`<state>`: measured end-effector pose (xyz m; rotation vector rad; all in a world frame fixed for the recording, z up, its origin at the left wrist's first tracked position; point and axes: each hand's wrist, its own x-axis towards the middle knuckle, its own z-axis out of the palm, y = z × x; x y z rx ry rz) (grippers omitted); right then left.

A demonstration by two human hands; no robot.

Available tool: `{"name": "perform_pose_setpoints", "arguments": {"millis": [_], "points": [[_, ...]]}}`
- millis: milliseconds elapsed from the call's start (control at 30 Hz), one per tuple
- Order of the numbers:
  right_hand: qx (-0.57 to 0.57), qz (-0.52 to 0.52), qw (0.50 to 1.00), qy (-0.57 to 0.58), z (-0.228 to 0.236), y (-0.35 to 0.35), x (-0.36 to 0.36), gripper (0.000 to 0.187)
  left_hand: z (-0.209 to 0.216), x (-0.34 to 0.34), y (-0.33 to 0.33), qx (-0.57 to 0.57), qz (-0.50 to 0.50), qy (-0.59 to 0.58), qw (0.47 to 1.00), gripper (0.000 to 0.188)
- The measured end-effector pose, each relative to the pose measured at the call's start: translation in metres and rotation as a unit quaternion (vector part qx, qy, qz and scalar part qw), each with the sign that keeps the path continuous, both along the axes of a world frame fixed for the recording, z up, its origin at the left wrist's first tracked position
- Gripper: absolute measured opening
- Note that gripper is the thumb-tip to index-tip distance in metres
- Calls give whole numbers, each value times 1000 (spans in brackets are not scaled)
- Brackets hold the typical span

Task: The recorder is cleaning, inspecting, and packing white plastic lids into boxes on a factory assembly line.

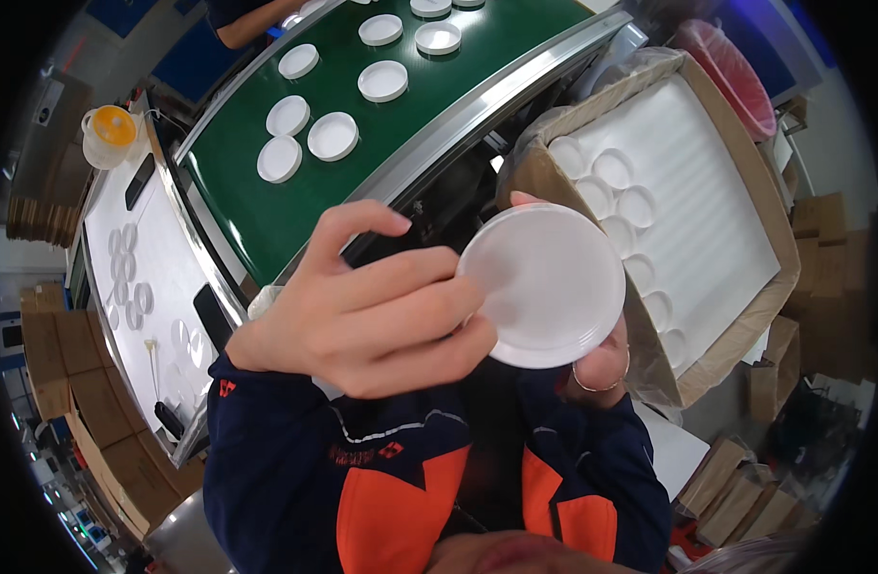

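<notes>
A white round plastic lid (552, 287) is tilted up in front of me, its wide flat face toward my view. My right hand (603, 362) grips it from behind and below; most of those fingers are hidden by the lid. At its left edge is my left hand (367, 311), fingers spread and loosely bent, holding nothing. The lower fingertips overlap the lid's rim; whether they touch it I cannot tell.
More white lids (333, 137) lie on a green conveyor belt (233, 177) ahead. To the right, a lined cardboard box (745, 373) holds rows of lids on a white sheet. A white side table (109, 215) at left carries lids and a phone (140, 182). Another person's arm (252, 24) shows beyond the belt.
</notes>
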<state>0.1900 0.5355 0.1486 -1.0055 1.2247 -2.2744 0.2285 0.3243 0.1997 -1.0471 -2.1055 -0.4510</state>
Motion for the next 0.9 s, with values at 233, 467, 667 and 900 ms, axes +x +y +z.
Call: {"name": "perform_pose_setpoints", "arguments": {"millis": [233, 467, 667, 900], "points": [[117, -60, 991, -18, 8, -10, 4, 70, -3, -19, 1, 130, 9, -127, 983, 17], [184, -126, 972, 74, 5, -14, 13, 64, -12, -20, 21, 282, 100, -207, 931, 20], [136, -173, 975, 10, -3, -14, 17, 59, -16, -13, 24, 286, 102, -235, 923, 15], [162, -147, 967, -131, -12, -10, 17, 54, -25, -14, 21, 461, 64, -254, 848, 12]]}}
